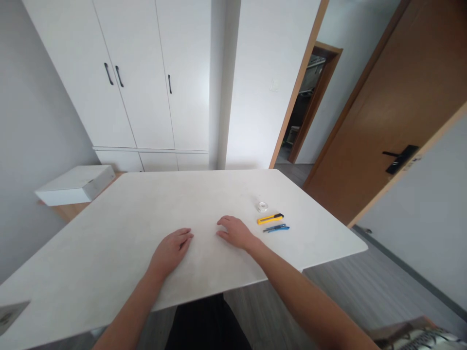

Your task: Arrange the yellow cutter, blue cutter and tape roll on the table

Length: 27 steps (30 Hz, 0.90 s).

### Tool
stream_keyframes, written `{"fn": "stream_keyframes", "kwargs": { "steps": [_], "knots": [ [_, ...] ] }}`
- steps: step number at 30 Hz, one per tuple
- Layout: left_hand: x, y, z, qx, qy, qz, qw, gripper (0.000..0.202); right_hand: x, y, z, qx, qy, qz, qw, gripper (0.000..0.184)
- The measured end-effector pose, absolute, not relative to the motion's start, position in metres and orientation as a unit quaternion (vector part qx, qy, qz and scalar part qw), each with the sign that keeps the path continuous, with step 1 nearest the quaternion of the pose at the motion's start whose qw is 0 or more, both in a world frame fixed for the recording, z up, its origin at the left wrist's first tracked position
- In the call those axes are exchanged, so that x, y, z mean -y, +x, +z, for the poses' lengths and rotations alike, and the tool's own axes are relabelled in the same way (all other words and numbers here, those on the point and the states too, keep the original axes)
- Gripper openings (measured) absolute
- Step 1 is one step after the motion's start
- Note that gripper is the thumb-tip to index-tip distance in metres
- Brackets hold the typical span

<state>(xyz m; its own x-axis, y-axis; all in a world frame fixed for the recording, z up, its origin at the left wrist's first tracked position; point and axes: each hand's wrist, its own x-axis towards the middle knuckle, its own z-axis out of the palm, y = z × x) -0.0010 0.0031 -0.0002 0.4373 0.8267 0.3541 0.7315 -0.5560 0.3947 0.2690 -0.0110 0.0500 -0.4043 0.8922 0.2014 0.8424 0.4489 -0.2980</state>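
My left hand point(171, 253) rests on the white table point(138, 209), its fingers stretched out and nothing visible in it. To its right, my right hand point(235, 232) is at the tabletop too, with thumb and fingers apart and no object held. Nearest to the right hand, on its right side, are a yellow utility knife point(269, 219) and a blue utility knife point(276, 228), lying almost parallel. Just behind them lies a small roll of clear tape point(262, 207). Neither hand touches these things.
A white box point(78, 183) sits on a wooden surface beyond the table's left side. White cabinets point(134, 73) with black handles stand behind. On the right is a brown door point(394, 87) with a black handle. A grey panel point(12, 315) is set in the table's near left corner.
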Motion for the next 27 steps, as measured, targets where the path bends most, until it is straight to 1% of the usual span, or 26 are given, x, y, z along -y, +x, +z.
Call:
{"fn": "stream_keyframes", "kwargs": {
  "steps": [3, 8, 27],
  "knots": [
    [-0.003, -0.001, 0.0, -0.461, 0.843, 0.263, 0.09, 0.037, 0.005, 0.244, 0.033, 0.832, -0.521, 0.037, 0.187, 0.034],
    [-0.003, -0.001, -0.001, -0.457, 0.844, 0.265, 0.089, 0.035, 0.012, 0.241, 0.018, 0.829, -0.52, 0.012, 0.206, 0.029],
    [-0.003, -0.001, -0.004, -0.458, 0.842, 0.271, 0.086, 0.034, 0.011, 0.243, 0.017, 0.827, -0.52, 0.014, 0.211, 0.031]
  ]
}}
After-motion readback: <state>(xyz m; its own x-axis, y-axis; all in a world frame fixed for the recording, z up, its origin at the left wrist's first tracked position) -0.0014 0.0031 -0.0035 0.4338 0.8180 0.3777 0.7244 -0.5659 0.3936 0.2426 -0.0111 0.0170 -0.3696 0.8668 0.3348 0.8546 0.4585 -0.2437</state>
